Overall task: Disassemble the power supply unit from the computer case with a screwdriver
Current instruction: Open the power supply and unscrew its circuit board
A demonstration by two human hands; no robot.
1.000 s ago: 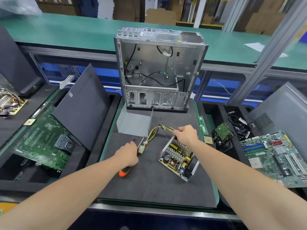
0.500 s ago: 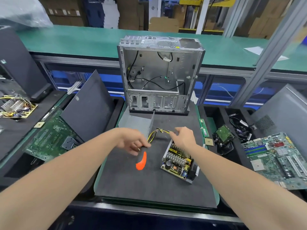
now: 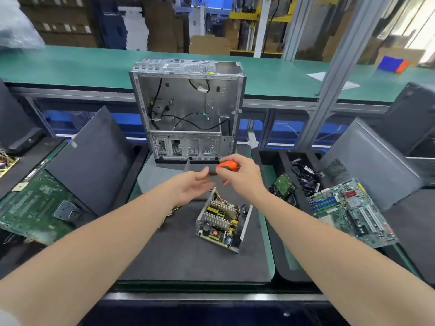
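The PSU lies opened on the mat, right of middle and well clear of the case at the back edge. I've passed the screwdriver across. My right hand now grips its orange handle, and my left hand has gone slack beside its dark end. I judge the removal done and the unit's own screws next.

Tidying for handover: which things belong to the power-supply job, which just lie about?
Job: open silver metal computer case; uncovered power supply unit; orange-handled screwdriver in right hand.
Lying about: left green motherboard; right green motherboard; dark flat panel.
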